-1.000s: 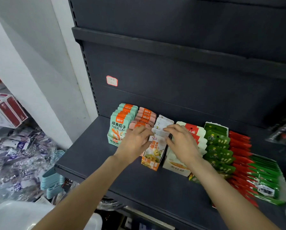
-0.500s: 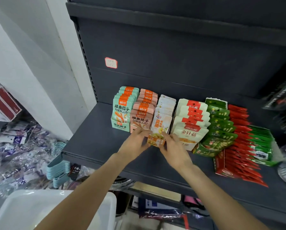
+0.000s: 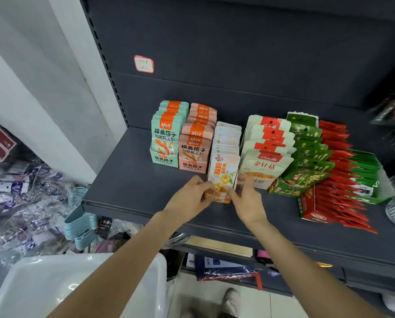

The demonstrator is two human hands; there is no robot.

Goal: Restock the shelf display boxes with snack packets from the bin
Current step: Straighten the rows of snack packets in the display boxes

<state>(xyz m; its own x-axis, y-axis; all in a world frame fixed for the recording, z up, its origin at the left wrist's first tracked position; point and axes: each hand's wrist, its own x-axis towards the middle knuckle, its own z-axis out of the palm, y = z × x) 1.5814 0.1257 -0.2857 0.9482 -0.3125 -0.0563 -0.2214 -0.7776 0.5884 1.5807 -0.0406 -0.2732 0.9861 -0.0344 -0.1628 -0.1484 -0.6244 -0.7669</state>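
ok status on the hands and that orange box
Left hand and right hand both gripping the orange box at its front corners. Box full of packets, squeezed between neighbouring boxes. Nothing blocking.

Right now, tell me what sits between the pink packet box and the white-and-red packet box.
Head view: the orange-and-white packet box, front held by left hand and right hand.

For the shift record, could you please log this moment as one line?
stage: seating box | left hand: grips orange display box | right hand: grips box | shelf: rows stocked
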